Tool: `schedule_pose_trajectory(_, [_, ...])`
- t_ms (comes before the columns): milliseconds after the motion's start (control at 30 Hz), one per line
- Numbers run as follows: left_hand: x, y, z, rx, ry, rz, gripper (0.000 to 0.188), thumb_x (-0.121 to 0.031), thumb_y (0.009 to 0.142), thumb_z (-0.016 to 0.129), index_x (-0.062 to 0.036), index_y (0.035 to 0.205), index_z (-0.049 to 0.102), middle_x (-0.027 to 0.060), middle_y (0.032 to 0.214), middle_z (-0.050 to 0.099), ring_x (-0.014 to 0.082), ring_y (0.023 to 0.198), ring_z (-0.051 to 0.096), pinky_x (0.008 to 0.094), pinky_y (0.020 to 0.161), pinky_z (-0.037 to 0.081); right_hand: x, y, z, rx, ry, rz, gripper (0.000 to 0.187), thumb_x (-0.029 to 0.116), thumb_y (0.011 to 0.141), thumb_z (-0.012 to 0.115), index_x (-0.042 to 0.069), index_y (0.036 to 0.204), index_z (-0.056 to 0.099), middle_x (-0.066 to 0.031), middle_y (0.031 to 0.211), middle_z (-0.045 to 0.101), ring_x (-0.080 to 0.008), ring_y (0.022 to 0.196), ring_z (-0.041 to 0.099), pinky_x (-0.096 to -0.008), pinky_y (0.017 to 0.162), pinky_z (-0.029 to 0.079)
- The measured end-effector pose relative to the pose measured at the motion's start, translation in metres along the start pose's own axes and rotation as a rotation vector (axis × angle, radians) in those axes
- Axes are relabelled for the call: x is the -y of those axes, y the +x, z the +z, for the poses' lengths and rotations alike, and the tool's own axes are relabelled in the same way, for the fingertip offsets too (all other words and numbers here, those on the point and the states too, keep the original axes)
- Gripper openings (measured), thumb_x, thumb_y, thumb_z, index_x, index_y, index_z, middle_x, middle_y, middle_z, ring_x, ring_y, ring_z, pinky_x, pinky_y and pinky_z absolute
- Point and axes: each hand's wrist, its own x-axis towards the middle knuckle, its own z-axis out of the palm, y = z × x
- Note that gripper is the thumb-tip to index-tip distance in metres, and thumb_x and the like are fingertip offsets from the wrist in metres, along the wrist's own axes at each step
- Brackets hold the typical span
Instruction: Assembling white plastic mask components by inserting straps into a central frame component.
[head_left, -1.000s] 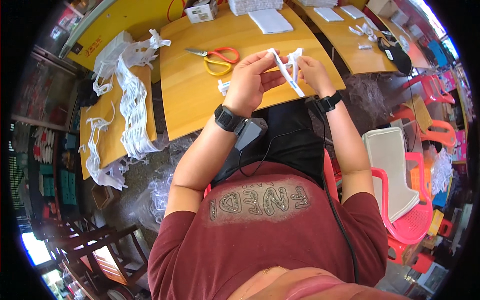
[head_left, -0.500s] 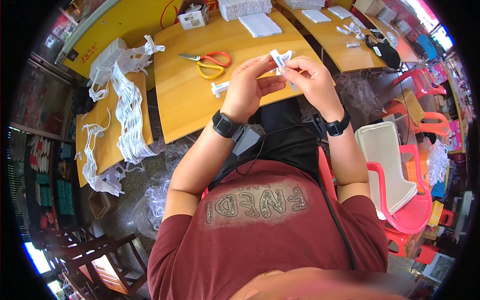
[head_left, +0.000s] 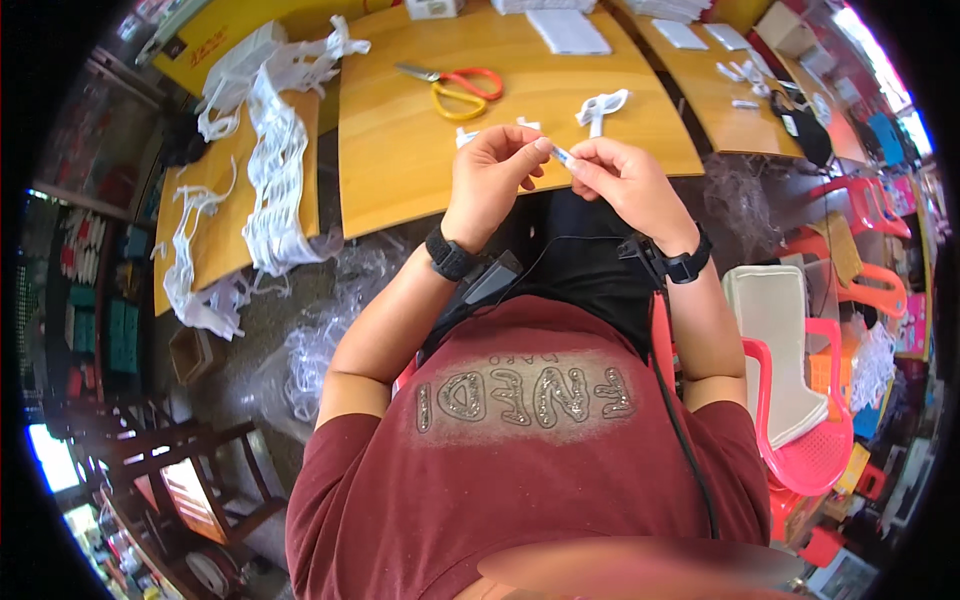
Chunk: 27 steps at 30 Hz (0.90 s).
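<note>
Near the table's front edge, my left hand [head_left: 488,185] and my right hand [head_left: 632,190] face each other, fingertips closed. Between them they pinch a small white strip with blue marking [head_left: 563,156], one end in each hand. Just beyond my right hand a looped white elastic strap [head_left: 603,106] lies on the wooden table [head_left: 400,150]. Another white banded piece [head_left: 466,136] lies behind my left hand, partly hidden by it. Farther back rest scissors [head_left: 455,90] with one red and one yellow handle, blades pointing left.
On a lower board to the left hang long bundles of white straps [head_left: 275,180]. White stacks [head_left: 568,32] stand at the table's back. A second table [head_left: 720,105] at the right carries white pieces and a black item [head_left: 803,128]. Red plastic chairs [head_left: 815,450] stand to my right.
The looped white strap has left my hands and lies on the table beyond them. My hands now pinch the small strip, closer to me. The whole view has shifted.
</note>
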Motion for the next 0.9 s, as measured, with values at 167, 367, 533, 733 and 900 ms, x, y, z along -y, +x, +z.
schedule_pose_trajectory(167, [0.036, -0.014, -0.03, -0.181, 0.23, -0.006, 0.017, -0.014, 0.091, 0.071, 0.0003, 0.098, 0.067, 0.0023, 0.083, 0.068, 0.007, 0.069, 0.06, 0.0204, 0.06, 0.048, -0.04, 0.028, 0.022, -0.006, -0.133, 0.01, 0.016, 0.015, 0.096, 0.064, 0.0, 0.101, 0.067, 0.0022, 0.079, 0.063, -0.0048, 0.069, 0.054, -0.0208, 0.062, 0.045])
schedule_pose_trajectory(367, [0.031, -0.01, -0.061, -0.213, 0.727, 0.055, 0.017, -0.015, 0.086, 0.075, -0.0015, 0.095, 0.071, 0.0036, 0.078, 0.068, 0.0097, 0.067, 0.061, 0.0239, 0.062, 0.049, -0.051, 0.077, 0.025, 0.102, -0.295, 0.01, 0.019, 0.02, 0.089, 0.07, 0.001, 0.091, 0.071, -0.0022, 0.068, 0.064, -0.0083, 0.063, 0.055, -0.0255, 0.06, 0.044])
schedule_pose_trajectory(533, [0.045, 0.003, -0.093, -0.452, 1.123, 0.422, 0.019, -0.015, 0.08, 0.073, -0.0097, 0.098, 0.073, 0.0074, 0.091, 0.066, 0.0286, 0.089, 0.061, 0.041, 0.08, 0.044, -0.051, 0.121, 0.027, 0.153, -0.294, -0.08, 0.024, 0.024, 0.091, 0.069, 0.001, 0.093, 0.071, -0.0016, 0.07, 0.064, -0.0082, 0.064, 0.055, -0.0259, 0.06, 0.044])
schedule_pose_trajectory(733, [0.045, -0.001, -0.09, -0.402, 1.238, 0.38, 0.023, -0.017, 0.083, 0.07, -0.0115, 0.105, 0.074, 0.0056, 0.093, 0.065, 0.0255, 0.09, 0.06, 0.0377, 0.082, 0.042, -0.046, 0.145, 0.037, 0.265, -0.308, 0.023, 0.022, 0.022, 0.091, 0.067, 0.001, 0.093, 0.071, -0.0016, 0.072, 0.064, -0.0083, 0.066, 0.055, -0.025, 0.062, 0.044])
schedule_pose_trajectory(900, [0.042, -0.002, -0.087, -0.379, 1.228, 0.376, 0.023, -0.017, 0.083, 0.069, -0.0126, 0.105, 0.074, 0.0055, 0.094, 0.065, 0.0253, 0.09, 0.06, 0.0389, 0.083, 0.042, -0.038, 0.149, 0.04, 0.309, -0.35, 0.132, 0.022, 0.023, 0.091, 0.066, 0.001, 0.091, 0.07, -0.0016, 0.072, 0.063, -0.0082, 0.065, 0.055, -0.0248, 0.061, 0.045])
